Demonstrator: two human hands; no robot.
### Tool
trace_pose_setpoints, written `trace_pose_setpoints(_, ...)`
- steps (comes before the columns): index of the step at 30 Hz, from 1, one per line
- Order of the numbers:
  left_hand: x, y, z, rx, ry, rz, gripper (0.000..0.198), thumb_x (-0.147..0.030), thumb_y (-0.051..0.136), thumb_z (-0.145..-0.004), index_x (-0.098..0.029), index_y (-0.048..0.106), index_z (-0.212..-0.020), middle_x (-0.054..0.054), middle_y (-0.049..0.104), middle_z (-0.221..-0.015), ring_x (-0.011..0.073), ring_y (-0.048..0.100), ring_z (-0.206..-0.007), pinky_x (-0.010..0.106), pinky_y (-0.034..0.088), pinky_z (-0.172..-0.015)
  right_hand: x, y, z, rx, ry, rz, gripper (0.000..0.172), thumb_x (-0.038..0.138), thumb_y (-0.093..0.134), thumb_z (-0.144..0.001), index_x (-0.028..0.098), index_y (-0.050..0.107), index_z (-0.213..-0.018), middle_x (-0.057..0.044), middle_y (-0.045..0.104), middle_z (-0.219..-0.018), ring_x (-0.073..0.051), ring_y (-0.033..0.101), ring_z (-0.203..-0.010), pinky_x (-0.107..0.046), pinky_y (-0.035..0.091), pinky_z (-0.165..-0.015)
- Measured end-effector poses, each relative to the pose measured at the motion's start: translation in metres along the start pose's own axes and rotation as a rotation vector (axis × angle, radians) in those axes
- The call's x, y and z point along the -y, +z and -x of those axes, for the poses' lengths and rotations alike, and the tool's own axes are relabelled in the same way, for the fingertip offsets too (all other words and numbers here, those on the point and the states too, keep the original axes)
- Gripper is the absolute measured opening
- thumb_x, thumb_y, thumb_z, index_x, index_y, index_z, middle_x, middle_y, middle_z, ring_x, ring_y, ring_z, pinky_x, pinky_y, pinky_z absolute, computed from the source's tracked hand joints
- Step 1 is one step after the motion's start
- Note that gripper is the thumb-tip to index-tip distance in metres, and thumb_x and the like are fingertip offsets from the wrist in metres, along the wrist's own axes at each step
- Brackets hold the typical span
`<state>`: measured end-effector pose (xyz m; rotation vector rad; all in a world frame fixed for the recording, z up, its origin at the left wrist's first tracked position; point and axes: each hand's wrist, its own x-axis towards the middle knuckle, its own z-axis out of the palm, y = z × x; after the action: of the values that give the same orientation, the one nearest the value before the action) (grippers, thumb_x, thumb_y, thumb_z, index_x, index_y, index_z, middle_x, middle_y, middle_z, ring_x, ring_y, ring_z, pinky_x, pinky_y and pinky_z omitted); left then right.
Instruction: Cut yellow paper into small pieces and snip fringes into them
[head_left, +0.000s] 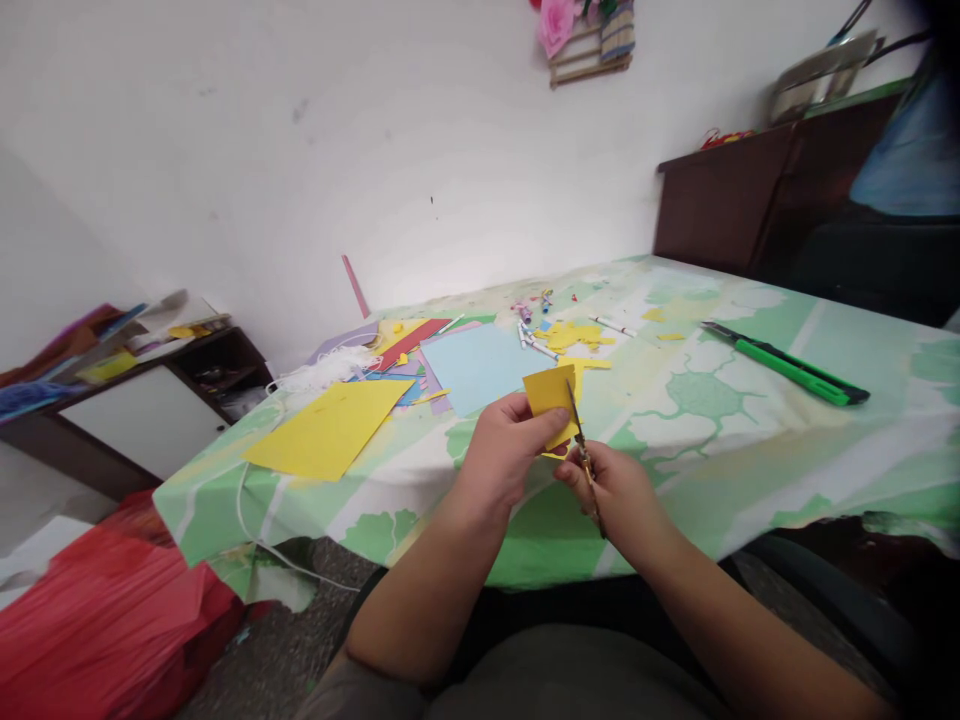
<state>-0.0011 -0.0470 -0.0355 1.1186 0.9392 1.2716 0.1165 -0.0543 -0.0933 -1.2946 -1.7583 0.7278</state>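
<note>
Between the thumb and fingers of my left hand (501, 450) is a small piece of yellow paper (549, 392), held upright above the table's front edge. My right hand (619, 490) grips a pair of scissors (584, 455) by the handles. Their blades point up and away from me, at the right side of the yellow paper. Whether the blades are closed on the paper I cannot tell. Just beyond my hands lie yellow paper scraps (574, 336) and several white markers (536, 343). A light blue sheet (476, 368) rests to the left of them.
A large yellow sheet (330, 430) lies at the table's left, near tangled white string (330, 362) and a red strip (409, 343). At the right is a green utility knife (795, 370). A red plastic bag (120, 610) sits on the floor, left of the tablecloth (420, 500).
</note>
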Motion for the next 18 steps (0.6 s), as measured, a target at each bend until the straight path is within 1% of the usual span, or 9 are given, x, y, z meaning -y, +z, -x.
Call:
trace_pose_setpoints(5, -0.001, -0.005, 0.000, 0.039, 0.005, -0.031, 0.017, -0.024, 0.067, -0.062, -0.013, 0.062, -0.074, -0.001, 0.060, -0.064, 0.0086, 0.054, -0.055, 0.022, 0.043, -0.053, -0.001, 0.000, 0.002, 0.040, 0.045, -0.059, 0.031, 0.052, 0.044, -0.071, 0.021, 0.048, -0.067, 0.001, 0.047, -0.053, -0.015, 0.045, -0.049, -0.027, 0.035, -0.048)
trace_pose_setpoints(7, -0.004, -0.006, 0.000, 0.011, 0.041, -0.079, 0.017, -0.026, 0.066, -0.063, -0.014, 0.063, -0.075, -0.001, 0.061, -0.065, 0.0089, 0.055, -0.057, 0.021, 0.043, -0.055, -0.001, 0.001, 0.002, 0.040, 0.047, -0.070, 0.031, 0.053, 0.045, -0.070, 0.022, 0.046, -0.065, 0.001, 0.046, -0.053, -0.015, 0.045, -0.049, -0.027, 0.035, -0.048)
trace_pose_setpoints(11, -0.010, -0.004, 0.002, -0.082, 0.141, -0.194, 0.021, -0.033, 0.066, -0.064, -0.015, 0.065, -0.072, -0.001, 0.061, -0.064, 0.0087, 0.054, -0.059, 0.020, 0.042, -0.056, -0.002, 0.004, 0.004, 0.045, 0.038, -0.095, 0.032, 0.053, 0.045, -0.072, 0.022, 0.044, -0.063, 0.002, 0.046, -0.053, -0.014, 0.046, -0.051, -0.026, 0.036, -0.048)
trace_pose_setpoints(15, -0.012, -0.003, 0.005, -0.152, 0.142, -0.218, 0.020, -0.033, 0.067, -0.062, -0.014, 0.065, -0.067, -0.001, 0.059, -0.061, 0.0089, 0.052, -0.058, 0.021, 0.042, -0.056, -0.001, 0.007, 0.005, 0.012, -0.016, -0.084, 0.034, 0.053, 0.043, -0.074, 0.022, 0.045, -0.063, 0.001, 0.046, -0.052, -0.014, 0.045, -0.052, -0.026, 0.035, -0.048)
trace_pose_setpoints(18, -0.013, -0.004, 0.008, -0.150, 0.140, -0.235, 0.022, -0.035, 0.067, -0.062, -0.014, 0.064, -0.068, -0.001, 0.058, -0.060, 0.0096, 0.052, -0.057, 0.021, 0.042, -0.055, -0.001, 0.008, 0.007, -0.048, -0.099, -0.050, 0.036, 0.055, 0.042, -0.074, 0.021, 0.044, -0.060, 0.001, 0.046, -0.052, -0.013, 0.042, -0.050, -0.026, 0.033, -0.047)
